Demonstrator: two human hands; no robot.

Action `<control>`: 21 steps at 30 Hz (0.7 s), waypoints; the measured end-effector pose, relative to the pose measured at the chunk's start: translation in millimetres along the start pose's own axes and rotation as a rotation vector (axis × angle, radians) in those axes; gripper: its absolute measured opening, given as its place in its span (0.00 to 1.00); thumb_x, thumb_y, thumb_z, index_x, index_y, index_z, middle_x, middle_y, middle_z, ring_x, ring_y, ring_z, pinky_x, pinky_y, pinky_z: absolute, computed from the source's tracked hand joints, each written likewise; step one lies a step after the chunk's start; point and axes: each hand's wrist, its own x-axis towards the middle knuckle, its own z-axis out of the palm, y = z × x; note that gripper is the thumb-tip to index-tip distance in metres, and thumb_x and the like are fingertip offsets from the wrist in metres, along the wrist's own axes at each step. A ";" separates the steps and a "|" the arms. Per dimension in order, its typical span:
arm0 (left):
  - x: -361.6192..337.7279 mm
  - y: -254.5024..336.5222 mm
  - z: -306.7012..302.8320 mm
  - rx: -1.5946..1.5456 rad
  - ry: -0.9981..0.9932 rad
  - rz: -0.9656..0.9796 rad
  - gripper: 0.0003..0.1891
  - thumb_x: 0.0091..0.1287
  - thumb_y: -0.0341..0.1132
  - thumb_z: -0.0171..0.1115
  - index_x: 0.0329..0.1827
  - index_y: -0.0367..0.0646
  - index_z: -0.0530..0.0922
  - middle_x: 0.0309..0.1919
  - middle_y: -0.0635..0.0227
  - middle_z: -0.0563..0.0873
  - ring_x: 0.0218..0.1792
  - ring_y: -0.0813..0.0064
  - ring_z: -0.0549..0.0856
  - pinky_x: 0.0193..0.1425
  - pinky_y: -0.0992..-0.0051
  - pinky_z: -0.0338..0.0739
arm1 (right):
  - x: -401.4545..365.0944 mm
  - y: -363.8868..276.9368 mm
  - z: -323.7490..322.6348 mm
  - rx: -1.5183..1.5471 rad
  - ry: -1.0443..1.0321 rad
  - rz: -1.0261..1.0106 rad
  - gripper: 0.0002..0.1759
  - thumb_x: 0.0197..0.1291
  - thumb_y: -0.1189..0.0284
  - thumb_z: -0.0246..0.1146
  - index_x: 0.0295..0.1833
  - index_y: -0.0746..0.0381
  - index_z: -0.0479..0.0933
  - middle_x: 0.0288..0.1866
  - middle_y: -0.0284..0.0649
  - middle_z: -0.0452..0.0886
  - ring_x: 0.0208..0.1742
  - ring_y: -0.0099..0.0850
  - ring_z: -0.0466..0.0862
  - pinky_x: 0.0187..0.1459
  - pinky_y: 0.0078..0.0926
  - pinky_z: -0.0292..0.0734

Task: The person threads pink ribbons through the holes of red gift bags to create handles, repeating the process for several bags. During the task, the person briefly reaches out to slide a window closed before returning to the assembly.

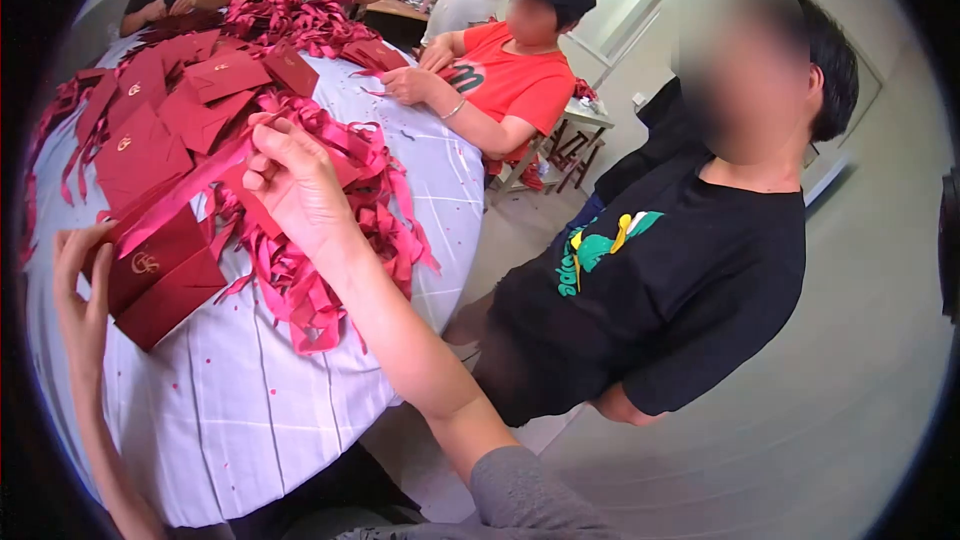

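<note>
My left hand (78, 285) grips the near end of a dark red envelope (150, 265) with a gold emblem, which lies on another envelope at the table's near left. My right hand (295, 185) is raised over the table and pinches a pink-red ribbon strip (190, 190) that runs down-left toward the envelope. Under and around that hand lies a heap of loose pink ribbons (330, 240).
A round table with a white grid cloth (250, 390) holds several red envelopes (170, 90) and more ribbon piles (290, 20). A person in an orange shirt (510, 70) sits at the far right side, two others at the back. A person in black (660, 280) stands close on my right.
</note>
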 end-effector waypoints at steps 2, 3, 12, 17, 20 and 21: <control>4.0 15.8 -1.4 0.078 -0.030 0.044 0.09 0.62 0.21 0.55 0.44 0.36 0.78 0.33 0.64 0.74 0.40 0.71 0.73 0.44 0.78 0.66 | -3.1 8.5 5.2 0.023 0.015 -0.006 0.09 0.60 0.73 0.62 0.47 0.58 0.76 0.36 0.30 0.78 0.34 0.21 0.77 0.36 0.20 0.74; 5.9 17.3 0.4 0.076 -0.032 0.029 0.10 0.58 0.19 0.56 0.42 0.36 0.78 0.35 0.61 0.74 0.39 0.66 0.72 0.43 0.74 0.67 | -4.1 9.1 10.4 0.000 -0.064 -0.004 0.07 0.61 0.72 0.61 0.45 0.57 0.76 0.41 0.35 0.80 0.40 0.26 0.80 0.43 0.25 0.76; 35.6 34.8 -16.8 0.243 -0.342 0.187 0.21 0.47 0.17 0.54 0.47 0.38 0.75 0.43 0.56 0.76 0.49 0.54 0.73 0.57 0.63 0.67 | -5.9 26.7 48.5 -0.348 -0.167 -0.043 0.05 0.66 0.74 0.54 0.45 0.63 0.68 0.31 0.39 0.76 0.33 0.29 0.79 0.41 0.32 0.81; 52.0 21.0 -8.8 0.106 -0.451 0.094 0.12 0.55 0.30 0.63 0.42 0.38 0.78 0.35 0.57 0.81 0.41 0.58 0.77 0.47 0.64 0.71 | 3.0 54.0 57.5 -0.782 -0.068 0.030 0.11 0.66 0.71 0.57 0.45 0.69 0.72 0.25 0.35 0.77 0.26 0.20 0.76 0.31 0.16 0.74; 53.6 8.4 0.2 0.039 -0.445 0.033 0.12 0.55 0.32 0.64 0.41 0.38 0.80 0.32 0.56 0.83 0.38 0.57 0.79 0.45 0.64 0.73 | -2.3 71.4 46.6 -0.859 0.013 0.023 0.10 0.66 0.72 0.57 0.43 0.69 0.73 0.23 0.33 0.75 0.23 0.18 0.74 0.27 0.14 0.71; 54.8 4.6 2.4 -0.019 -0.463 0.004 0.12 0.56 0.31 0.64 0.42 0.38 0.80 0.33 0.55 0.83 0.37 0.58 0.81 0.45 0.66 0.74 | -5.0 72.6 43.6 -0.899 0.026 0.023 0.09 0.66 0.72 0.57 0.42 0.69 0.72 0.22 0.33 0.75 0.22 0.17 0.73 0.26 0.14 0.70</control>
